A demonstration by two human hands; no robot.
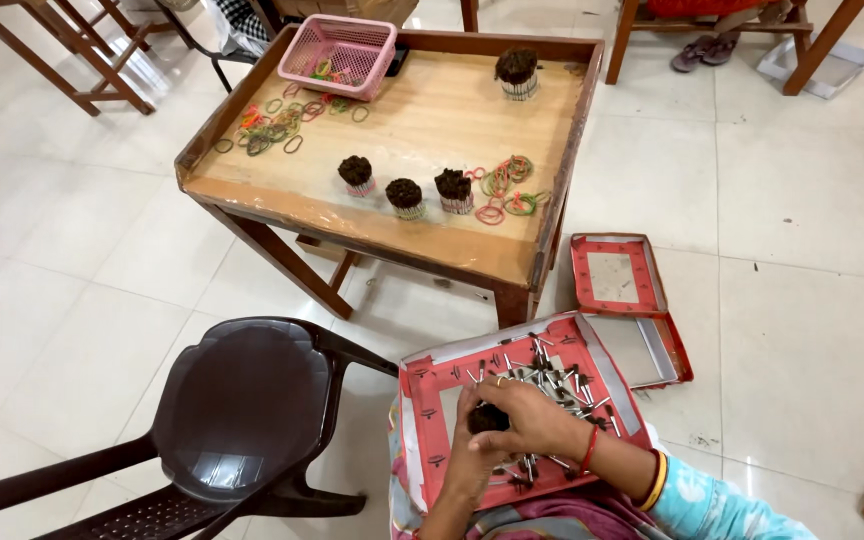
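1. Left hand (472,455): fingers curled shut around a small dark-topped bundle (487,418), held over the red tray (432,385) on the person's lap.
2. Right hand (530,415): laid over the same bundle from the other side, fingers bent and closed on it; red and yellow bangles sit at the wrist.
3. Red tray: shallow cardboard lid holding loose metal-stemmed pieces (562,385) scattered under and beside the hands.
4. Surface (422,120): low wooden table with a raised rim, well apart from the hands, carrying four finished bundles (404,196) standing upright.
5. Rubber bands (507,185): coloured loops in two scatters on the surface.
6. Pink basket (337,55): at the far edge of the surface.
7. Dark plastic chair (242,410): just beside the tray.
8. Second red box (617,275): open on the floor.
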